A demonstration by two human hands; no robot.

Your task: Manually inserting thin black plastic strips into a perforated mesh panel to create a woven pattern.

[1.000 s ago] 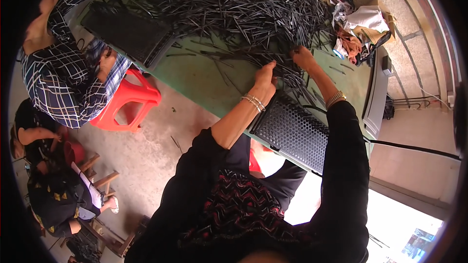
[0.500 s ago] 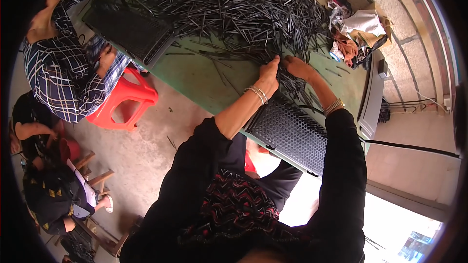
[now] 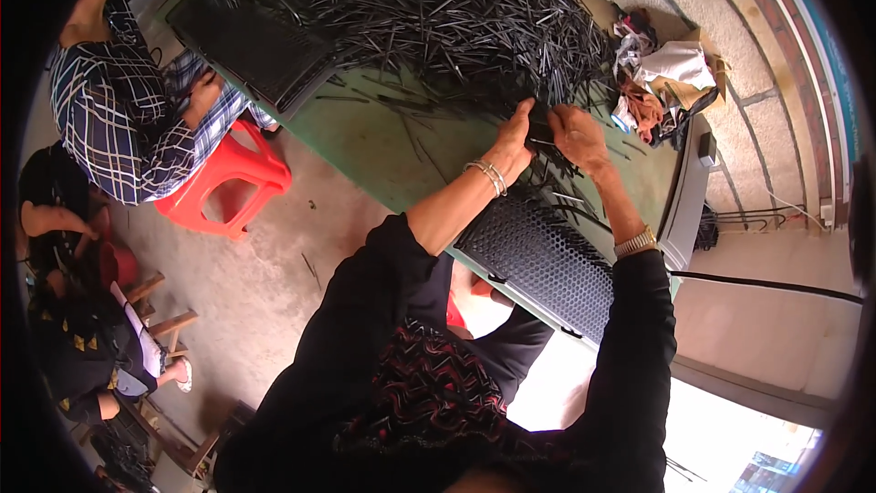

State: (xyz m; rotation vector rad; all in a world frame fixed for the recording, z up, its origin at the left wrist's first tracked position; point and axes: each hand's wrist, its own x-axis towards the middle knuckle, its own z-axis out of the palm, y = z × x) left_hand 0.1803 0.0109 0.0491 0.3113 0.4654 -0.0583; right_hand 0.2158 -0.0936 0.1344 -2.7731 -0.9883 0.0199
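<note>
A large heap of thin black strips (image 3: 456, 18) covers the far part of the green table. At its near edge my left hand (image 3: 514, 141), with bangles at the wrist, is closed, thumb pointing away from me, on some of the dark strips. Right beside it my right hand (image 3: 579, 139), with a watch on the wrist, is curled shut around strips too; its fingertips are partly hidden. A dark bunch lies between the two hands. Just nearer to me, a black tray with a honeycomb of holes (image 3: 538, 256) lies along the table's front edge, loose strips at its far end.
Another black perforated tray (image 3: 251, 46) lies at the far left, beside a person in a checked shirt (image 3: 119, 137). A red plastic stool (image 3: 228, 183) stands there. Bags and cloths (image 3: 666, 82) are piled at the right by the wall. More people sit at the lower left.
My right hand has turned and curled more, its back now showing, and sits slightly right. My left hand has barely moved. The other person's outstretched hand has drawn back toward the top edge.
</note>
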